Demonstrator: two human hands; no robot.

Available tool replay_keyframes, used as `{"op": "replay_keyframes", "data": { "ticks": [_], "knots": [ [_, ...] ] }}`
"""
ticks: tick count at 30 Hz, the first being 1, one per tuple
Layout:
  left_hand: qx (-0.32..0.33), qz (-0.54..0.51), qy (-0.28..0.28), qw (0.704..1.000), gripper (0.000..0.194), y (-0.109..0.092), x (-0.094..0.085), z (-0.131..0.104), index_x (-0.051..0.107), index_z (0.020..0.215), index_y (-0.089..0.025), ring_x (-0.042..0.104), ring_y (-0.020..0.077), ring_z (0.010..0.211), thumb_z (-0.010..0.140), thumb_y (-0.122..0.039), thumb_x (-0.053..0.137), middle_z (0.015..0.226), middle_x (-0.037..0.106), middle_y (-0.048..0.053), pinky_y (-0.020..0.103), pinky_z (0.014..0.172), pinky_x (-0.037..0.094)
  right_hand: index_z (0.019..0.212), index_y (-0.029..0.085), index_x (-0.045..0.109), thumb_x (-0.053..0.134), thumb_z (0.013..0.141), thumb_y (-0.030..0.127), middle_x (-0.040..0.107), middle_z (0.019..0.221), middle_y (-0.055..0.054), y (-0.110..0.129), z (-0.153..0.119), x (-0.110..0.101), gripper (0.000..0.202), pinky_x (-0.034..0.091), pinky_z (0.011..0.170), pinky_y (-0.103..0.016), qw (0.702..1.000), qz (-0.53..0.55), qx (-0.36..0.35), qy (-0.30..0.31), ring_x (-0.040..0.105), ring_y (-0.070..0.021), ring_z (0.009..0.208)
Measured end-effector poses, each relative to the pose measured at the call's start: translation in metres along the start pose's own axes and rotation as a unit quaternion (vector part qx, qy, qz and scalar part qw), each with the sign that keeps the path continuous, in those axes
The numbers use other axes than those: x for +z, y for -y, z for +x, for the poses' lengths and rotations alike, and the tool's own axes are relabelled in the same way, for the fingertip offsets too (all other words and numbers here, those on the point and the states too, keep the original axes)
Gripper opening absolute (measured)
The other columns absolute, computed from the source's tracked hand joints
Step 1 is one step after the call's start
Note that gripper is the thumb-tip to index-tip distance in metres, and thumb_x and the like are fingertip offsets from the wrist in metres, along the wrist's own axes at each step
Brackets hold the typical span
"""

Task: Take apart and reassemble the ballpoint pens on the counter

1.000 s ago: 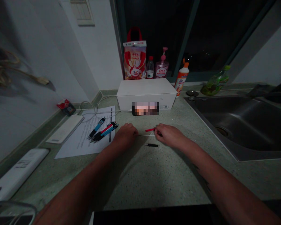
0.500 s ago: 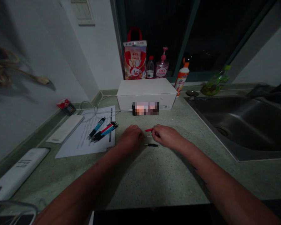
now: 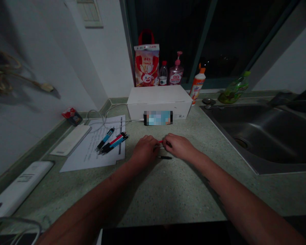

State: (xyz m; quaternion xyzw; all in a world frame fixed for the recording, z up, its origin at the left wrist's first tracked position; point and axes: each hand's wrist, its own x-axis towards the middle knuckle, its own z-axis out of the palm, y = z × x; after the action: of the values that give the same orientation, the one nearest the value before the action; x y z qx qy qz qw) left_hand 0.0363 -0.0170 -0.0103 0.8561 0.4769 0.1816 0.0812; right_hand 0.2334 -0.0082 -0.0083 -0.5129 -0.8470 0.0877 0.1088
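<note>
A red pen barrel (image 3: 160,141) spans the small gap between my hands, over the counter. My right hand (image 3: 178,145) is closed, its thumb and fingers pinching the barrel's right end. Curled fingers of my left hand (image 3: 146,149) meet its left end; exactly how they grip is hidden. Just below the barrel, a thin pale stick (image 3: 161,147) like a pen refill shows between the hands. Nearer to me, a black pen part (image 3: 165,157) with a pointed tip lies on the counter, its left end close to my left hand.
Several pens (image 3: 114,143) lie on printed paper (image 3: 91,160) at left, beside a white power bank (image 3: 71,140). A phone (image 3: 158,118) with a cable leans on a white box (image 3: 159,95). Bottles stand behind it. A steel sink (image 3: 270,136) is at right.
My left hand has shifted slightly right and the right hand slightly left, so the gap has narrowed. The red barrel's left end now meets my left fingers.
</note>
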Motion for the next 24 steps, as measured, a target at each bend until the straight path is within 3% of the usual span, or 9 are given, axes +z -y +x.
{"op": "replay_keyframes", "data": {
  "ticks": [9,16,24],
  "knots": [
    [-0.023,-0.005,-0.006,1.0,0.015,0.002,0.002,0.003,0.077,0.099,-0.018,0.062,0.0245,0.096,0.094,-0.018,0.063,0.096,0.072,0.008,0.037,0.086,0.048,0.108,0.02,0.07,0.057,0.099,0.023,0.068,0.108,-0.006,0.003,0.003,-0.007,0.016,0.04,0.073,-0.028,0.998,0.021,0.018,-0.05,0.065,-0.0185,0.092],
    [-0.035,-0.004,0.011,0.999,0.018,0.0,0.003,0.007,0.078,0.094,-0.018,0.063,0.0237,0.093,0.095,-0.019,0.06,0.093,0.073,0.008,0.036,0.085,0.048,0.108,0.02,0.072,0.053,0.101,0.026,0.066,0.112,-0.009,0.001,0.004,-0.008,0.021,0.041,0.071,-0.029,0.998,-0.054,0.018,-0.006,0.065,-0.0202,0.093],
    [-0.048,0.007,0.025,0.998,0.02,0.002,-0.005,0.009,0.077,0.082,-0.019,0.063,0.0232,0.087,0.091,-0.018,0.06,0.085,0.071,0.008,0.035,0.081,0.049,0.102,0.019,0.071,0.056,0.1,0.025,0.067,0.106,-0.009,-0.002,-0.001,-0.013,0.017,0.04,0.068,-0.03,0.998,-0.066,0.002,0.0,0.065,-0.02,0.088]
  ]
}}
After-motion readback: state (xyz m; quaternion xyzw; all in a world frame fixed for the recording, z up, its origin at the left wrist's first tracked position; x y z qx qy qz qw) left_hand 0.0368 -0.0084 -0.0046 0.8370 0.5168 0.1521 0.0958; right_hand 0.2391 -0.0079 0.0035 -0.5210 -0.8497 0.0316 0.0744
